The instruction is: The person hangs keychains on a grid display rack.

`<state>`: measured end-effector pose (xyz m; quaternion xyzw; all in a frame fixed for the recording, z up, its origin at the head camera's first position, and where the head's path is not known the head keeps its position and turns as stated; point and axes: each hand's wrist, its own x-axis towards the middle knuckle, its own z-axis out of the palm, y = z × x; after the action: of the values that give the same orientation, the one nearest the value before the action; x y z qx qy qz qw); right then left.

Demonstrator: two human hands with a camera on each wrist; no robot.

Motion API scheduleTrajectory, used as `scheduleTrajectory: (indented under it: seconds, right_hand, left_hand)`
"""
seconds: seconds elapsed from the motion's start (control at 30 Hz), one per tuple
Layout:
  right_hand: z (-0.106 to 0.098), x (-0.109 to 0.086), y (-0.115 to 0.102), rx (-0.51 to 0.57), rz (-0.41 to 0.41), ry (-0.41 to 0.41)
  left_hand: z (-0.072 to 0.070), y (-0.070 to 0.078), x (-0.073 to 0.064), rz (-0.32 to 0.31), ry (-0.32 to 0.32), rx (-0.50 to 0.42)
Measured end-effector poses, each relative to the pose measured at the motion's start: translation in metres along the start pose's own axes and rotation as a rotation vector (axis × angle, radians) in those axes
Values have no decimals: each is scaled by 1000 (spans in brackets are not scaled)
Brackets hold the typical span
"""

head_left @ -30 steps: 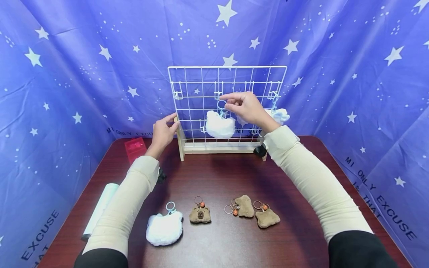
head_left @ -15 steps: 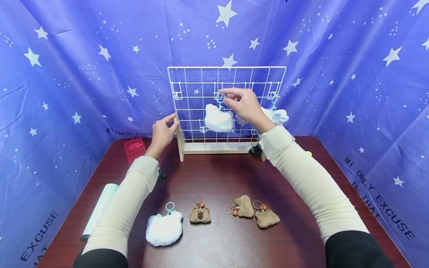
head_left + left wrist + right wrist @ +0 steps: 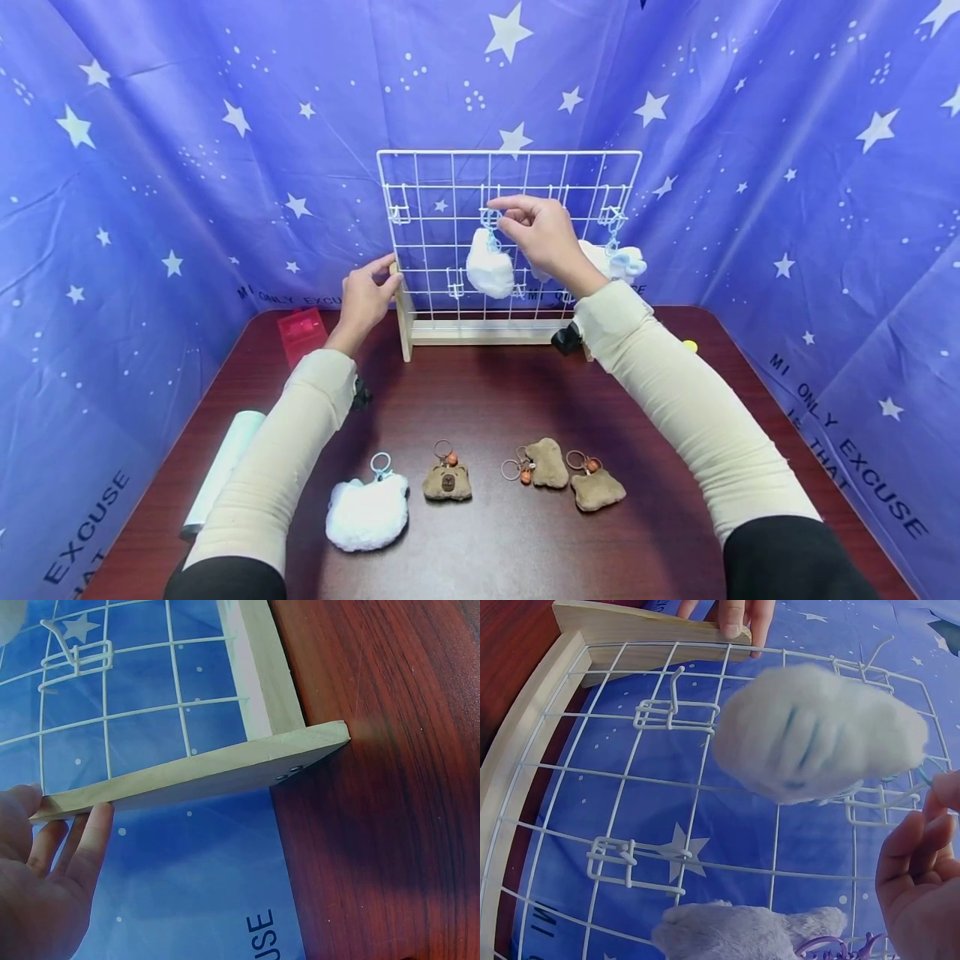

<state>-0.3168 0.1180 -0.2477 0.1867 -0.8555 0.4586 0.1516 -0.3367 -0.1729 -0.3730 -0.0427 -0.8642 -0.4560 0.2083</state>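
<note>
My left hand (image 3: 366, 298) pinches the upper end of the wooden side post (image 3: 187, 761) of a white wire grid rack (image 3: 431, 250), thumb on one side and fingers on the other. My right hand (image 3: 547, 242) pinches the light-blue ring (image 3: 491, 218) of a white plush keychain (image 3: 491, 265), which dangles in front of the grid. The ring overlaps the upper middle hook (image 3: 877, 806), partly hidden by the fingers in the head view. In the right wrist view, the plush (image 3: 810, 735) shows blue stripes and hangs beside that hook.
Another fluffy plush (image 3: 624, 262) hangs from the rack's upper right hook. On the table lie a white plush keychain (image 3: 367, 512) and brown plush keychains (image 3: 447, 482), (image 3: 551, 463), (image 3: 597, 489). A red box (image 3: 302, 333) and a white roll (image 3: 225, 467) are at the left.
My right hand has risen slightly and shifted left, bringing the keychain's ring up to the upper middle hook. The plush has turned, looking narrower. My left hand stays on the post.
</note>
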Motion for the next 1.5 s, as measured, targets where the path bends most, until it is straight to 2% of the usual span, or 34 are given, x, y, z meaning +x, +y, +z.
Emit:
scheduleTrajectory:
  seconds: [0.3,0.63,0.87,1.5]
  right_hand:
    - [5,-2,3,-5,41,2]
    - [6,-4,8,-31,8,27]
    - [4,-12,14,-64,-21,24]
    - [-14,-44,43,-35,0,-120]
  left_hand:
    - [1,0,-1,9,0,28]
    - [2,1,-2,2,3,-8]
    - [3,0,-3,-8,-3,-20]
    - [0,1,0,-3,5,-5]
